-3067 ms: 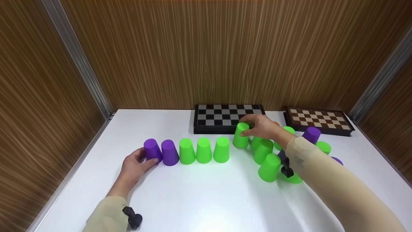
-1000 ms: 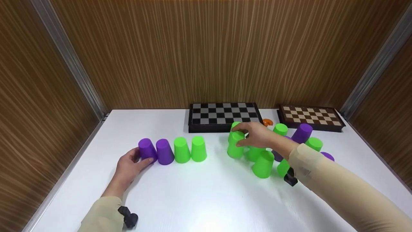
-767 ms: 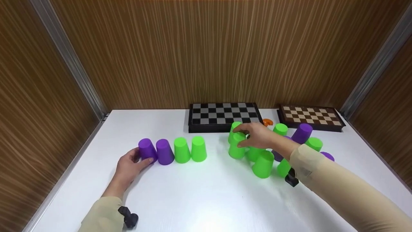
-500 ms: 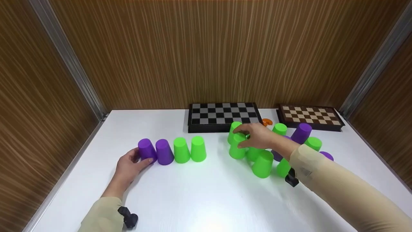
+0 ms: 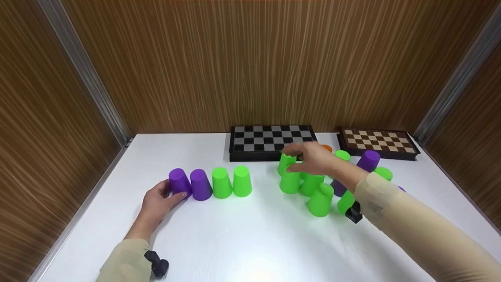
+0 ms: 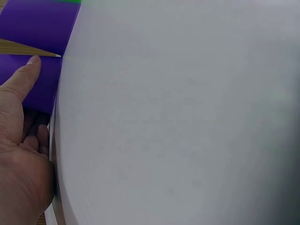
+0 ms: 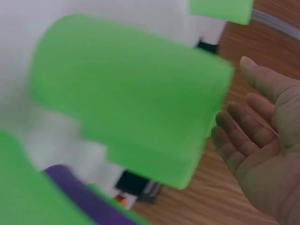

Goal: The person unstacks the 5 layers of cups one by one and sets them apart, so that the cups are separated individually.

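Observation:
My left hand [image 5: 154, 201] holds the leftmost upside-down purple cup [image 5: 179, 182]. In the left wrist view its thumb lies along the purple cup's side [image 6: 42, 89]. To the right a second purple cup [image 5: 201, 185] and two green cups [image 5: 222, 183] continue the row, all upside down. My right hand [image 5: 313, 158] hovers at the top of another green cup [image 5: 289, 183], thumb and fingers spread apart. In the right wrist view that hand [image 7: 276, 140] has relaxed fingers and holds nothing; a large green cup [image 7: 131, 93] stands apart from it.
Around and under the right forearm stand several more green cups [image 5: 320, 203] and purple cups [image 5: 368, 160], partly hidden. Behind lie a black-and-grey checkered board [image 5: 272, 139] and a brown checkered board [image 5: 377, 140]. A small orange object [image 5: 327, 147] peeks out between them.
A green cup from the row's right end now stands with the right cluster. My right hand has lifted and released its green cup. My left hand keeps its grip on the purple cup.

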A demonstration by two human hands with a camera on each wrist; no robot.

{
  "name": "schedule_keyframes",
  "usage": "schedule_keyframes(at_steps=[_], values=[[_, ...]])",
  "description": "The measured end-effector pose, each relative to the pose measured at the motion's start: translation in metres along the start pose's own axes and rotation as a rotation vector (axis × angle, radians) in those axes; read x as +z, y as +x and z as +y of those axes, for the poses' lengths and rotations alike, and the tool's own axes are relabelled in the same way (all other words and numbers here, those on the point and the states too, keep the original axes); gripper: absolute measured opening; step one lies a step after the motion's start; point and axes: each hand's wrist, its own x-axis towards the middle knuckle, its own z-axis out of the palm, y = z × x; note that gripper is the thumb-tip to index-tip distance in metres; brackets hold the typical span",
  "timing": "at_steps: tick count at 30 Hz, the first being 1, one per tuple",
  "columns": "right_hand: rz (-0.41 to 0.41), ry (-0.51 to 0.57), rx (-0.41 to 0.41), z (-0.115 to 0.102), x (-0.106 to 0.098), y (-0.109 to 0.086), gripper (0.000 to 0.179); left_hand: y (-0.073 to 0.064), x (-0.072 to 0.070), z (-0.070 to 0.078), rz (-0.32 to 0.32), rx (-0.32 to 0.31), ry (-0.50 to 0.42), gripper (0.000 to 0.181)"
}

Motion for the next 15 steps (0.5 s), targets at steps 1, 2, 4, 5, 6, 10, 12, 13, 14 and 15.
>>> schedule_keyframes(at_steps=[1, 2, 4, 5, 6, 10, 12, 13, 14, 15], values=[[0.010, 0.012, -0.010, -0.006, -0.001, 0.002, 0.054, 0.000, 0.000, 0.000, 0.000, 0.004, 0.000, 0.079], [0.019, 0.022, -0.018, -0.013, -0.002, 0.004, 0.054, 0.001, 0.000, 0.001, 0.002, 0.005, 0.002, 0.079], [0.024, 0.048, -0.026, -0.027, 0.001, 0.010, 0.053, 0.001, 0.000, 0.001, 0.003, 0.008, 0.004, 0.079], [0.025, 0.057, -0.033, -0.034, 0.005, 0.013, 0.053, 0.002, 0.000, 0.001, 0.004, 0.009, 0.003, 0.078], [0.024, 0.069, -0.042, -0.040, 0.010, 0.017, 0.054, 0.001, 0.000, 0.002, 0.003, 0.009, 0.001, 0.078], [0.011, 0.102, -0.064, -0.060, 0.037, 0.033, 0.059, 0.000, -0.001, 0.002, -0.006, 0.005, -0.008, 0.078], [0.003, 0.103, -0.072, -0.067, 0.050, 0.040, 0.063, 0.000, -0.001, 0.002, -0.010, 0.000, -0.013, 0.078], [-0.002, 0.099, -0.074, -0.070, 0.057, 0.043, 0.064, -0.001, 0.000, 0.002, -0.012, -0.002, -0.014, 0.079], [-0.005, 0.092, -0.074, -0.073, 0.062, 0.045, 0.065, -0.001, 0.000, 0.002, -0.013, -0.002, -0.015, 0.079], [-0.010, 0.083, -0.070, -0.075, 0.067, 0.047, 0.067, -0.001, 0.000, 0.002, -0.014, -0.003, -0.015, 0.078]])
